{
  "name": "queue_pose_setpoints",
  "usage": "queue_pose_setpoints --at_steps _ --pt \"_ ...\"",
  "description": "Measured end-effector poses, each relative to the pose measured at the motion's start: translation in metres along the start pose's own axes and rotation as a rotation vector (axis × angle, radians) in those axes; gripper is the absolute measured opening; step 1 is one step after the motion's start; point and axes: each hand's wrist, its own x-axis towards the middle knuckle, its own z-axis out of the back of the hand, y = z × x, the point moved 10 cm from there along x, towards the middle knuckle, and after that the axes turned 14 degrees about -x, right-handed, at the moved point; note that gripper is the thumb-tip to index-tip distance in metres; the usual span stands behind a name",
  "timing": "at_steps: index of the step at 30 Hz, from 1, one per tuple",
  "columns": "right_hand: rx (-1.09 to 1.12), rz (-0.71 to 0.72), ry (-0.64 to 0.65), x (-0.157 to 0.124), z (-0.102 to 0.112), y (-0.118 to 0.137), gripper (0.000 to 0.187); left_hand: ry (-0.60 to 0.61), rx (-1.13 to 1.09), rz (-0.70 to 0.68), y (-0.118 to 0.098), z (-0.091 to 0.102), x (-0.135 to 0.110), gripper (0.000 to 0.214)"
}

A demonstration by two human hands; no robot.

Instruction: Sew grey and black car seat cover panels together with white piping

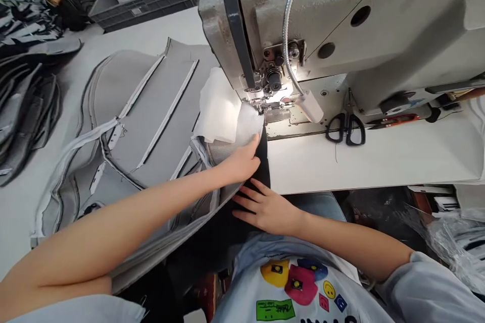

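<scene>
Two hands, apart, smooth the layers just before the presser foot point(267, 110) of the sewing machine point(322, 25)
The left hand point(240, 160) presses white mesh fabric point(246, 128) flat; the right hand point(267, 207), fingers spread, lies open below on black fabric point(262, 166), keeping the layers even.

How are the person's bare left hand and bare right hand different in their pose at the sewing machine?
The left hand lies closer to the grey sewing machine than the right hand does. The left hand rests on white mesh fabric, while the right hand rests on black fabric. The left hand's fingers are close together; the right hand's are spread. Both hands are bare and palm down.
</scene>
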Motion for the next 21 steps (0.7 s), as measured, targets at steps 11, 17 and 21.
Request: queue_pose_setpoints --at_steps 11,17,21 --pt "0.015 -0.007 -0.109 -0.002 0.011 0.003 0.032 0.061 0.029 0.059 -0.004 -0.011 0.000 0.078" --pt "-0.005 -0.011 -0.074 -0.001 0.009 -0.009 0.034 0.021 -0.023 0.020 -0.010 -0.002 0.013 0.076" --pt "-0.005 -0.022 -0.034 0.001 0.006 -0.028 0.035 -0.030 0.037 -0.050 -0.021 0.015 0.033 0.073"
